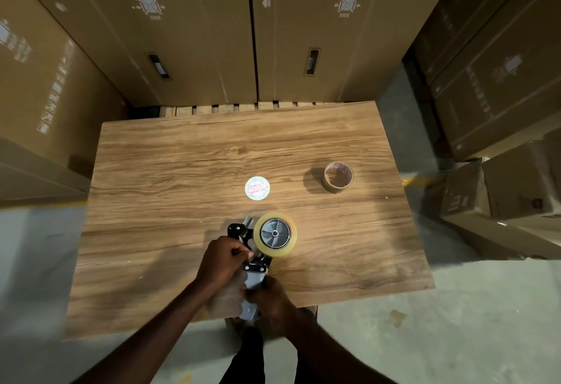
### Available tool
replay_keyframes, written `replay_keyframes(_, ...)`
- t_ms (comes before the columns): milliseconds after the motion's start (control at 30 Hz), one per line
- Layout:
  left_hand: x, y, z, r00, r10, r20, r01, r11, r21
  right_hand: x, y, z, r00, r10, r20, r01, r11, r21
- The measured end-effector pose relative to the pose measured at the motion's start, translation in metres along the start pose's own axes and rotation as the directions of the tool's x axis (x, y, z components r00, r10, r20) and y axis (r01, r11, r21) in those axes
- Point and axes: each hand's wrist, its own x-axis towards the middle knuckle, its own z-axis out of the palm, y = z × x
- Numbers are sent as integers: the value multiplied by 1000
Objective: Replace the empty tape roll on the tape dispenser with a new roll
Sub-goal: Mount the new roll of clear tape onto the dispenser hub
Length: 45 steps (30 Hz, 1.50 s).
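Stacked cardboard boxes [188, 34] are seen behind and to both sides of a wood-grain counter [182, 156]. An empty brown tape core [337, 177] stands far right of centre, and a round white printed label [257, 188] lies mid-counter, both well apart from the hands. Near the front edge, the tape dispenser [253, 262] is shown with a clear new roll [275, 234] seated on its hub. Its frame is pinched by the left hand [223, 259]; its grey handle is enclosed by the right hand [268, 300].
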Motion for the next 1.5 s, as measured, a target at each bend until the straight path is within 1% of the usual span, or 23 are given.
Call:
replay_keyframes(133, 7, -2, -5, 1000, -13, 25, 13, 1000, -17, -14, -8, -4, 996, -25, 91, 5, 978, 210)
replay_keyframes(233, 11, -2, -7, 999, -28, 38, 29, 999, -25, -22, -16, -5, 993, -6, 118, -29, 957, 290)
replay_keyframes(300, 11, -1, -7, 999, -25, 44, 26, 999, -28, -23, -18, -9, 990, -22, 139, -22, 950, 310)
replay_keyframes(400, 10, 0, -6, 999, -12, 39, 12, 1000, -14, -23, -19, -15, 989, -32, 148, -12, 958, 286)
replay_keyframes(600, 4, -1, -4, 1000, 1, 24, -1, 1000, 0, -22, -19, -18, 994, -23, 104, -3, 970, 244)
replay_keyframes(700, 5, 2, -4, 999, -19, 30, 19, 1000, -6, -26, -20, -17, 997, -54, 60, 40, 975, 218)
replay_keyframes(767, 7, 4, -4, 998, -36, 46, 37, 999, -15, -26, -17, -19, 997, -72, 26, 64, 970, 233)
replay_keyframes(900, 9, 4, -3, 992, -117, 47, 121, 988, -100, -32, -21, -26, 998, -24, -50, 34, 977, 213)
replay_keyframes(967, 8, 2, -3, 990, -125, 58, 131, 985, -115, -33, -24, -29, 996, -11, -94, 27, 984, 173)
replay_keyframes(1067, 3, 2, -4, 992, -98, 78, 105, 989, -104, -32, -26, -34, 990, -2, -141, 13, 997, 82)
replay_keyframes(1233, 2, 7, -14, 993, -106, 48, 112, 982, -149, -34, -30, -40, 991, 38, -127, -30, 997, 65)
replay_keyframes(1500, -13, 4, -23, 999, -48, -3, 48, 998, -48, -39, -40, -41, 994, 69, -90, -57, 991, 124)
